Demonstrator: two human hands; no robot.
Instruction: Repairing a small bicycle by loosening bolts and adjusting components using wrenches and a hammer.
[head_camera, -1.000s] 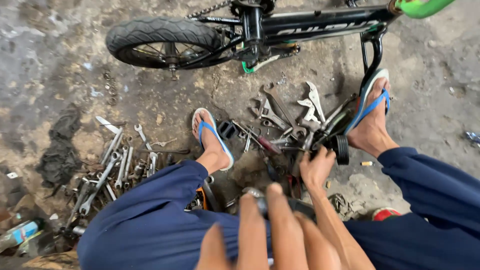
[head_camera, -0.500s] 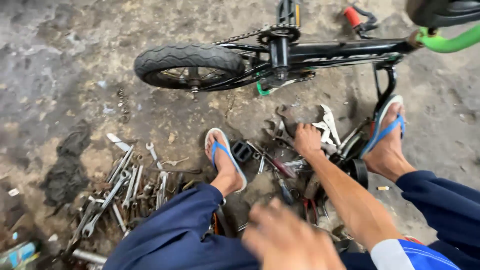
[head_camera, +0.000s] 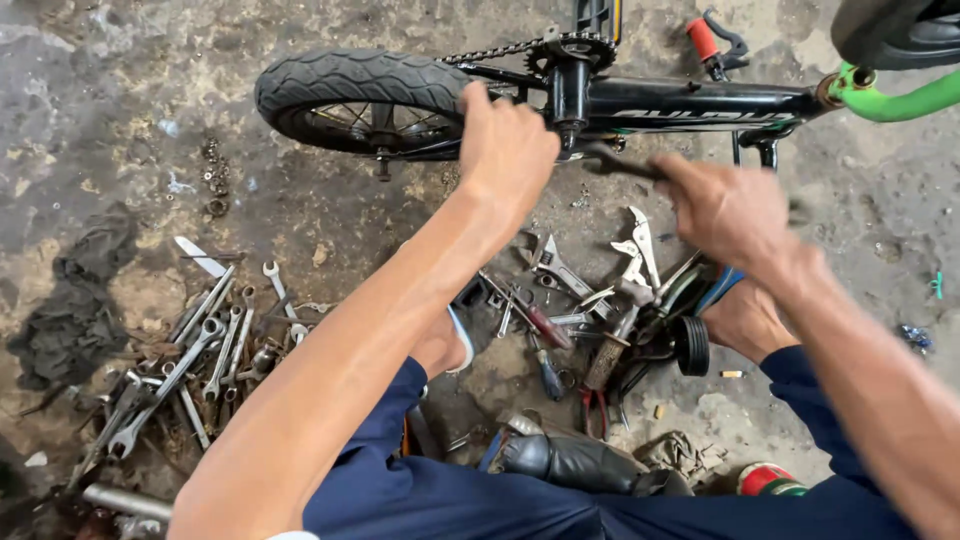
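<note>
Two bare hands work at the middle of a small bicycle lying on its side on a stained concrete floor. The fingers of the left hand (head_camera: 505, 140) are curled shut over the black frame (head_camera: 690, 100) just beside the crank housing, seemingly to steady the machine. The right hand (head_camera: 725, 205) is closed around the handle of a dark wrench (head_camera: 618, 162), whose head reaches toward the underside of the crank area; the motion blur hides exactly where it seats. Just above the left hand sit the chainring (head_camera: 572, 45) and its chain (head_camera: 490, 52), which runs back toward the knobby rear tyre (head_camera: 350, 85). A green frame tube (head_camera: 895, 98) joins the frame at the right.

Below the hands, between the person's blue-trousered legs, pliers and an adjustable spanner (head_camera: 555, 265) lie loose with screwdrivers and a small black wheel (head_camera: 692, 345), near enough to reach without standing. A second heap of open-ended spanners (head_camera: 200, 350) lies well apart to the left, beside a dark rag (head_camera: 75, 310). A few nuts (head_camera: 212, 178) are scattered near the tyre.
</note>
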